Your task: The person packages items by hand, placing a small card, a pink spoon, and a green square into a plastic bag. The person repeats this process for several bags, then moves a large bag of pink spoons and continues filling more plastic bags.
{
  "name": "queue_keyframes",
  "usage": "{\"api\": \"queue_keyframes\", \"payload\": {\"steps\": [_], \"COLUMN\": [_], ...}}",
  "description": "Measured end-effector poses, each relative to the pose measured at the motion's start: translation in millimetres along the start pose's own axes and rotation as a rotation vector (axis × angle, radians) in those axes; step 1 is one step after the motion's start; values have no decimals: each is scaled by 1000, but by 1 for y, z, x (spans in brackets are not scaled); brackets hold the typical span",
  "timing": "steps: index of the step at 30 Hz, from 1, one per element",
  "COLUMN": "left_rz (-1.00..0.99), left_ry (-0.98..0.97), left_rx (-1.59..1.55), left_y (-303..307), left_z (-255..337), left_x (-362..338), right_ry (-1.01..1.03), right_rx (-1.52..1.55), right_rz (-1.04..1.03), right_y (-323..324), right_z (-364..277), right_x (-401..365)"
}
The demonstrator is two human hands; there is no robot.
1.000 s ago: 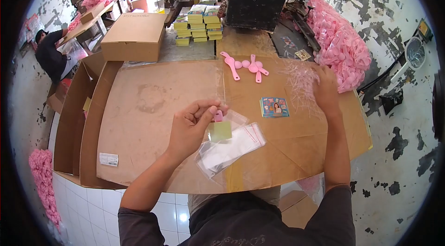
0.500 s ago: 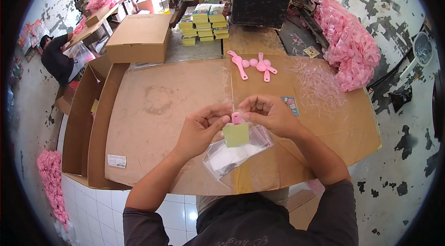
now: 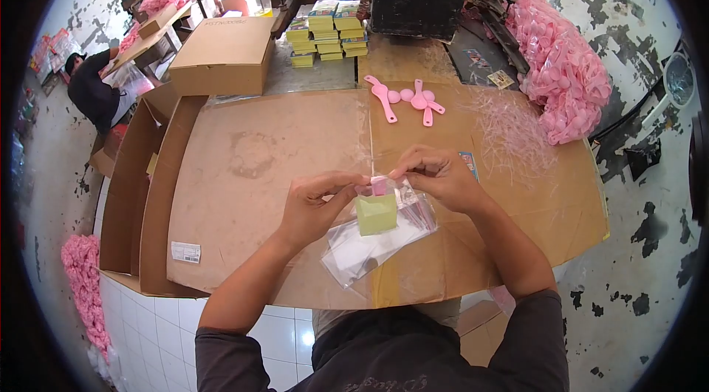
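My left hand (image 3: 314, 203) pinches the upper left corner of a small clear bag (image 3: 379, 226), and my right hand (image 3: 439, 176) pinches its upper right corner. Inside the bag are a yellow-green card (image 3: 376, 213) and a pink handle (image 3: 379, 186) above it. Beneath, a pile of clear plastic bags (image 3: 362, 251) lies on the cardboard sheet (image 3: 281, 141). Farther back on the cardboard rest several pink spoons (image 3: 418, 99). A small blue card (image 3: 468, 164) lies partly behind my right hand.
A closed carton (image 3: 221, 59) stands at the back left, beside stacks of yellow-edged cards (image 3: 325, 33). Pink bagged items (image 3: 565, 67) are heaped at the right, near plastic strips (image 3: 513, 137). An open box (image 3: 136, 200) borders the left side. A person (image 3: 96, 89) sits far left.
My right hand has moved slightly up and right along the bag's opening. The pink handle, earlier sticking up between my fingers, now shows through the plastic. The whole view has shifted slightly.
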State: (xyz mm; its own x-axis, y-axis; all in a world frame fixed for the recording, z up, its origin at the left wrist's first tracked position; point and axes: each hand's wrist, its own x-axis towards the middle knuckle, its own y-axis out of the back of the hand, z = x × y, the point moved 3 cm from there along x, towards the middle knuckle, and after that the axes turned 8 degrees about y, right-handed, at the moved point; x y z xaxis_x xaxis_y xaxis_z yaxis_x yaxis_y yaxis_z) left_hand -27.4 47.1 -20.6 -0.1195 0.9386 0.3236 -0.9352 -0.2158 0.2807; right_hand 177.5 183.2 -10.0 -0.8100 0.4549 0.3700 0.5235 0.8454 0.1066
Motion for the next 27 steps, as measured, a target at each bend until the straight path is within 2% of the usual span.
{"api": "queue_keyframes", "payload": {"steps": [5, 8, 12, 15, 20, 23, 27], "left_rz": [-18, -22, -35, -20, -29, -7, -6], "left_ry": [181, 187, 170, 328, 370, 365, 345], "left_rx": [-121, -173, -264, -235, -332, -328, -301], "left_y": [1, -1, -2, -5, -8, -7, -5], "left_z": [-3, -13, -12, -19, -16, -15, -18], "left_x": [-1, -2, -1, -2, 1, 2, 2], "right_ry": [32, -62, -42, -65, -78, -142, -134], "right_rx": [-200, -113, -142, -130, -27, 72, -76], "right_rz": [-61, -16, -36, -50, -61, 18, -130], "right_y": [3, 2, 2, 1, 5, 0, -8], "right_z": [-7, -8, -8, -8, 7, 10, 6], "right_x": [0, -1, -1, 0, 1, 0, -1]}}
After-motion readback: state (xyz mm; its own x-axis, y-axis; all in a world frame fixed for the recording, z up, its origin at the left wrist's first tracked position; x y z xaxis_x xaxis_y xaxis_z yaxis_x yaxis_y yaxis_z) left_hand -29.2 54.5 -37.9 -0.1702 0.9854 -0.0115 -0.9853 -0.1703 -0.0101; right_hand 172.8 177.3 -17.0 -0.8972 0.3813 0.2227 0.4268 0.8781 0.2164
